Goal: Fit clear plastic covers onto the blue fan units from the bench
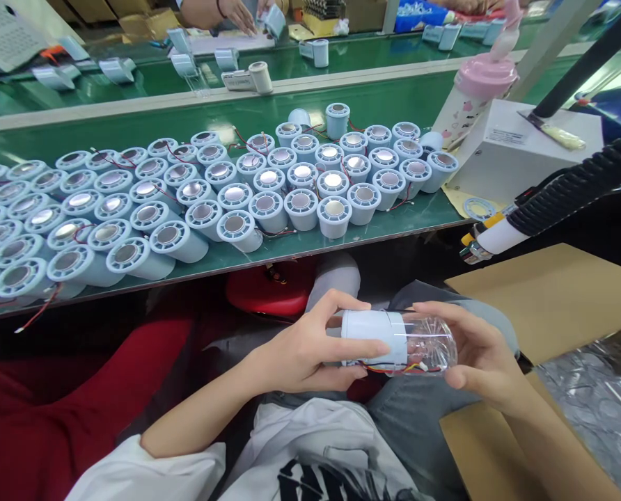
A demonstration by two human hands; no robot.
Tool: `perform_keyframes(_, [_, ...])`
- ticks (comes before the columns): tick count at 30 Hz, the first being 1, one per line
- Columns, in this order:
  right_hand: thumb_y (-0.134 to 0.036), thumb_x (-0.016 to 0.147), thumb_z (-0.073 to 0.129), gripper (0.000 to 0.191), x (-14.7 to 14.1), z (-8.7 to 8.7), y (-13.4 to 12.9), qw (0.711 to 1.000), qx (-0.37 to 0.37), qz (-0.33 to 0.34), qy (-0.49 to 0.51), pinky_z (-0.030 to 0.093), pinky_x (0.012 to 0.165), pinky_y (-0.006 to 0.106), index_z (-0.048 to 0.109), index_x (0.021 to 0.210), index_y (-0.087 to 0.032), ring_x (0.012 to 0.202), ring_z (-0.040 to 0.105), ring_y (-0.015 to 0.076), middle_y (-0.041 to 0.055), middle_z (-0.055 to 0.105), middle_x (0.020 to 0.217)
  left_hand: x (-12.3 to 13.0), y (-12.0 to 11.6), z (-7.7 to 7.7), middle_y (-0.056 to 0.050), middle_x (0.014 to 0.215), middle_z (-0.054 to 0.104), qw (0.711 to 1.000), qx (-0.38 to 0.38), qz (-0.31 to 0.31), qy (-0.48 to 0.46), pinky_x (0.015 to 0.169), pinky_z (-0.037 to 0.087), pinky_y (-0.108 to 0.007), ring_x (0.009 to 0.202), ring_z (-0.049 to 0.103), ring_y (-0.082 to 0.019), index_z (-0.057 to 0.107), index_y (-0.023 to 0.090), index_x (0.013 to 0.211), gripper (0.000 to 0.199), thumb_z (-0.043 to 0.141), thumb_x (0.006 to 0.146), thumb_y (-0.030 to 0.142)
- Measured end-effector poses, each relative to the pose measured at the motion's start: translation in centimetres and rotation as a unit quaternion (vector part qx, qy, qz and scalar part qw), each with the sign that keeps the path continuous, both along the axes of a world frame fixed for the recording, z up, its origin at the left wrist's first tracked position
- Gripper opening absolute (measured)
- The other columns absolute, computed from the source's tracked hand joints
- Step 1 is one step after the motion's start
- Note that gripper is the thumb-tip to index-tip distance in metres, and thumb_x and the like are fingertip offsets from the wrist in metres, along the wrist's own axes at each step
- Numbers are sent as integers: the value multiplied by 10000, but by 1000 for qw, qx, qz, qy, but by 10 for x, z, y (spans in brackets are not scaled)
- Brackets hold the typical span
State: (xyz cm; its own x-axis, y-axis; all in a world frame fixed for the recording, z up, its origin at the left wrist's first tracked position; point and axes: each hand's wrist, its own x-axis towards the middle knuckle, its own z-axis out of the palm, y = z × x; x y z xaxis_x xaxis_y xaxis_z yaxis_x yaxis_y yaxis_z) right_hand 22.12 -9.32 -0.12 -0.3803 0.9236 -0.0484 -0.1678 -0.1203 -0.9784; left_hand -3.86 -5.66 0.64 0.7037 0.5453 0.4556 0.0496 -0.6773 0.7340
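Above my lap, my left hand (315, 341) grips a light-blue cylindrical housing (376, 334) with its fingers along the side. A clear plastic cup (433, 344) covers the housing's right end, and my right hand (480, 348) holds that cup by its rounded end. The pair lies sideways between my hands. Thin red, yellow and black wires with a small white connector (422, 367) run along the lower side. On the bench ahead stand many similar light-blue housings (334, 216) with round metal discs on top, some trailing red and black wires.
A green bench (269, 257) spans the front. At right are a grey-white box (530, 149), a pink-lidded cup (477, 90) and a black coiled hose with a tool tip (477, 250). An open cardboard box (566, 299) holds clear plastic cups (597, 403). Co-workers' hands (242, 14) show across the line.
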Motion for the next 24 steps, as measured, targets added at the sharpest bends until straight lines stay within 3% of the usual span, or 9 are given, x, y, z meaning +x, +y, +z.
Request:
perform_keyframes(5, [-422, 693, 808, 556, 0, 1, 0, 1000, -10, 1, 8, 606, 732, 320, 621, 1211, -347, 892, 696, 240, 42, 701, 1106, -1, 0, -3, -97, 1204, 404, 999, -8, -20, -35, 913, 528, -383, 1182, 490, -249, 547, 281, 1154, 376, 650, 817, 148])
perform_keyframes(10, [-475, 687, 797, 570, 0, -4, 0, 1000, -17, -6, -12, 606, 729, 315, 623, 1206, -316, 918, 691, 255, 63, 692, 1125, -1, -2, -11, -98, 1196, 481, 993, -64, 5, -97, 928, 513, -422, 1141, 528, -246, 342, 321, 1333, 772, 776, 707, 192])
perform_keyframes(14, [-467, 732, 763, 545, 2, -8, 1, 1000, -11, -29, -1, 610, 723, 340, 603, 1228, -307, 850, 698, 243, 77, 680, 1155, -3, -5, -11, -88, 1182, 471, 985, -136, 34, -98, 942, 513, -376, 1116, 546, -218, 272, 314, 1386, 895, 785, 671, 153])
perform_keyframes(17, [-448, 806, 690, 469, 5, -9, 3, 996, -3, -88, 4, 607, 733, 367, 582, 1241, -310, 814, 697, 229, 78, 664, 1186, -8, -6, -7, -82, 1147, 478, 982, -146, 97, -63, 930, 516, -358, 1109, 547, -220, 295, 304, 1407, 908, 783, 653, 165])
perform_keyframes(21, [-383, 880, 589, 364, 6, -20, 3, 981, -14, -191, 14, 607, 741, 325, 578, 1234, -303, 861, 699, 213, 72, 662, 1196, -17, -9, -4, -72, 1061, 491, 969, -144, 196, -36, 749, 553, -294, 939, 564, -187, 523, 261, 1262, 695, 778, 620, 184])
perform_keyframes(24, [-351, 883, 579, 376, 7, -40, 4, 980, -60, -190, 17, 612, 726, 310, 562, 1256, -305, 909, 703, 231, 84, 651, 1229, -24, -10, -3, -77, 1062, 500, 950, -182, 236, -92, 686, 546, -260, 896, 571, -173, 604, 217, 1140, 577, 800, 597, 208])
